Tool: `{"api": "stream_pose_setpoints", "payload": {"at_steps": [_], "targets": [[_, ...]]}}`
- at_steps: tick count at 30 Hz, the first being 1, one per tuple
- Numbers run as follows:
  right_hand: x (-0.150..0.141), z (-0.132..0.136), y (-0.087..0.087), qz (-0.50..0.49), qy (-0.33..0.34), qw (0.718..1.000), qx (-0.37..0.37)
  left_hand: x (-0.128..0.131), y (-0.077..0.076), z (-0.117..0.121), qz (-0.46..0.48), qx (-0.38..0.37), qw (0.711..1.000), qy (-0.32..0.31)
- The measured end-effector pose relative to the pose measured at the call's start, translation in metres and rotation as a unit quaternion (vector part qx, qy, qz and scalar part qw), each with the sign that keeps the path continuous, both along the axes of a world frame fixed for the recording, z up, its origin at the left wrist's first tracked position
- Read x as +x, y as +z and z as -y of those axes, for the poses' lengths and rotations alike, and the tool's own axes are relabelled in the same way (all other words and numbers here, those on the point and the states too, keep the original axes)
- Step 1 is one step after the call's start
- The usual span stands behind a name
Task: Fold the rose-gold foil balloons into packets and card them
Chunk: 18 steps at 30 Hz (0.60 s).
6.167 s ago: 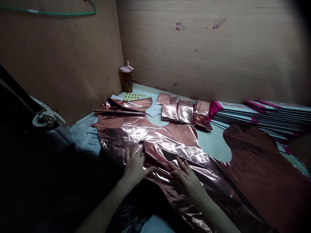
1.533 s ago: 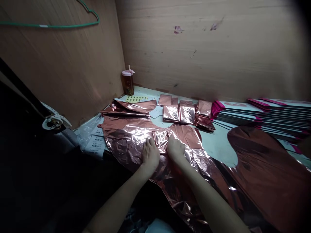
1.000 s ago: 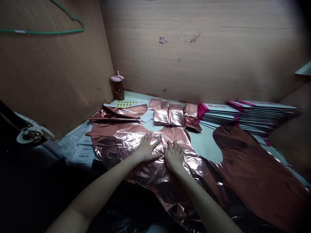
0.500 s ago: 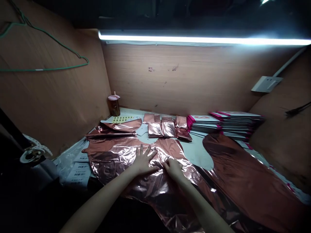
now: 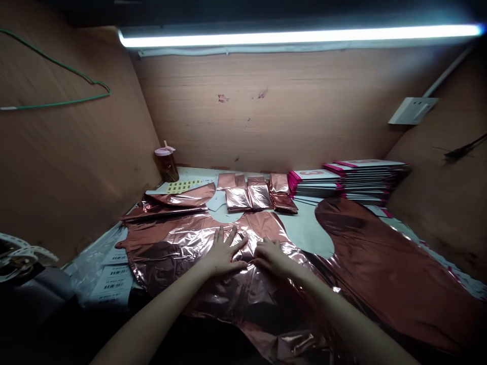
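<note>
A flat, uninflated rose-gold foil balloon [image 5: 167, 258] lies wrinkled across the worktop beneath both hands. My left hand [image 5: 223, 255] rests on the foil with its fingers spread. Just to its right, my right hand [image 5: 271, 256] lies on the same foil, fingers stretched out and slightly bent, with nothing visible in them. A gap of foil separates the two hands. Beyond them sit several small folded foil packets [image 5: 260, 196] in rows. More smooth rose-gold foil [image 5: 384, 268] spreads to the right, and a folded foil piece [image 5: 178, 198] lies at the back left.
Stacks of pink-edged printed sleeves [image 5: 315, 183] stand at the back right. A lidded drink cup [image 5: 166, 165] is in the back left corner, near a yellow label sheet [image 5: 184, 186]. Barcode labels [image 5: 114, 279] lie at left. Wooden panels [image 5: 205, 132] enclose the worktop.
My right hand's fingers, bent in a pinch on the foil before, are now stretched out more flatly on it. The left hand stays spread in place. The camera view has shifted slightly.
</note>
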State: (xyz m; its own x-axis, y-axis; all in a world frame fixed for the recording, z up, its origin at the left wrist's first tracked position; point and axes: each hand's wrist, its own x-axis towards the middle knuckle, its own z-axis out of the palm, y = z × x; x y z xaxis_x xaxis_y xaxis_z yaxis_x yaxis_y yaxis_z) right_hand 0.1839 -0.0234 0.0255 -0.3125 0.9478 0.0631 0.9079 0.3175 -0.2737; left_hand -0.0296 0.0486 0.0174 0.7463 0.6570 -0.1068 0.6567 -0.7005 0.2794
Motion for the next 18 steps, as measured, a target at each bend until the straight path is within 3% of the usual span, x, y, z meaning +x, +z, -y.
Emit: {"api": "stream_pose_setpoints", "payload": {"at_steps": [4,9,15,18], "targets": [[-0.01,0.009,-0.003,0.074,0.047,0.992,0.087,0.0,0.001,-0.001,-0.004,0.007,1.0,-0.007],[-0.02,0.01,-0.01,0.126,0.158,0.967,0.156,0.0,-0.001,-0.003,-0.006,0.012,1.0,-0.014],[0.003,-0.009,-0.003,0.127,0.276,0.941,0.148,0.001,-0.003,-0.007,-0.02,0.005,1.0,-0.016],[0.015,-0.012,0.003,0.12,0.276,0.945,0.127,0.0,-0.003,-0.007,-0.014,0.002,1.0,-0.02]]}}
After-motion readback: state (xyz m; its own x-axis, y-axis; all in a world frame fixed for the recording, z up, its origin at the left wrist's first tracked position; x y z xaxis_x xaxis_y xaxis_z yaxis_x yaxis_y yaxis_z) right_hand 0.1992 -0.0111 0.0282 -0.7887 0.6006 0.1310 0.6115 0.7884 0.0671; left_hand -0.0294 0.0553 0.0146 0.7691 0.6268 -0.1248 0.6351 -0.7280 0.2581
